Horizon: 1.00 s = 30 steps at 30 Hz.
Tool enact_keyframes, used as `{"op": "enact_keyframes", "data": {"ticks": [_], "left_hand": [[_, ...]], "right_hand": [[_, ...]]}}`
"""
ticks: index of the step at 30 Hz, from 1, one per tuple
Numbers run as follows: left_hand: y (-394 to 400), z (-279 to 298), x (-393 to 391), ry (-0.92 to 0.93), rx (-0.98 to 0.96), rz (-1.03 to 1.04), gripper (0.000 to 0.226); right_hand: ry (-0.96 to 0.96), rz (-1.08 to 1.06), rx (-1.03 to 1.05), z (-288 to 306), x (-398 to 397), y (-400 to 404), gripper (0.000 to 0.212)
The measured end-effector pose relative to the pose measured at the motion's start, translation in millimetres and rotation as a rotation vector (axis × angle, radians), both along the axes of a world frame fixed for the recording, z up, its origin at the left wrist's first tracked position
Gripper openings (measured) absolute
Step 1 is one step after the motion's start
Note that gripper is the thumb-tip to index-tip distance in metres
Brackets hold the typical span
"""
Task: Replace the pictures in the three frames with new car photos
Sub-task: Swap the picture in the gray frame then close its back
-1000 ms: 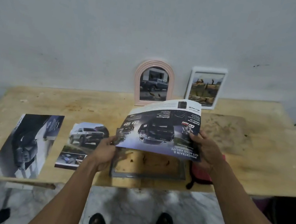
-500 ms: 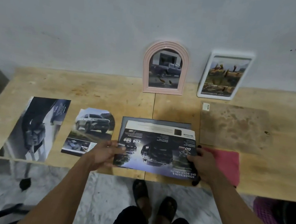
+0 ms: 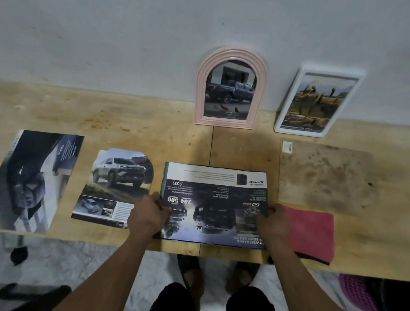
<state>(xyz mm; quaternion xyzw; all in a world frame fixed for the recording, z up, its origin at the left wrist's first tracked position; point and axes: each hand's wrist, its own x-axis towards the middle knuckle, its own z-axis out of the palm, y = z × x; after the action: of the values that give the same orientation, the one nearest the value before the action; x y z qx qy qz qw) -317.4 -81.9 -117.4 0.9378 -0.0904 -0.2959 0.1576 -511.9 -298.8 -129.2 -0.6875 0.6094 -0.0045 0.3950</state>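
Your wooden table (image 3: 124,124) carries everything here, and the big change is on it: a second ago you held the car page (image 3: 214,203) tilted up over the grey frame, and now it lies flat at the near edge, covering that frame so that hardly any of it shows. That suggests you are sizing or seating the page, with the backing board (image 3: 326,179) lying apart to the right, not yet refitted. The page's long axis runs left to right, and its print is upside down to you, headline nearest you. Your left hand (image 3: 147,215) pinches its left edge; your right hand (image 3: 271,225) grips its right edge, beside the red cloth (image 3: 311,232).
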Motion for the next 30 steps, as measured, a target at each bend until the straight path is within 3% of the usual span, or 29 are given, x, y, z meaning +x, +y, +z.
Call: {"op": "enact_keyframes", "data": {"ticks": [3,8,11,19,24,30], "left_hand": [[-3,0,-4,-0.044,0.018,0.003,0.017],[-3,-8,-11,-0.118,-0.029,-0.035,0.027],[0,-12,-15,-0.103,-0.090,-0.029,0.050],[2,-21,-10,-0.031,-0.135,-0.144,0.069],[8,-20,-15,-0.057,-0.121,-0.184,0.092],[11,-22,-13,-0.042,-0.069,-0.275,0.090]], "right_hand": [[0.044,0.068,-0.028,-4,0,-4,0.016],[0.076,0.140,-0.103,-8,-3,-6,0.014],[0.064,0.167,-0.141,-14,-7,0,0.027],[0.146,0.292,-0.091,-13,-16,8,0.063],[0.137,0.337,-0.116,-13,-19,12,0.066],[0.130,0.374,-0.154,-17,-19,16,0.066]]}}
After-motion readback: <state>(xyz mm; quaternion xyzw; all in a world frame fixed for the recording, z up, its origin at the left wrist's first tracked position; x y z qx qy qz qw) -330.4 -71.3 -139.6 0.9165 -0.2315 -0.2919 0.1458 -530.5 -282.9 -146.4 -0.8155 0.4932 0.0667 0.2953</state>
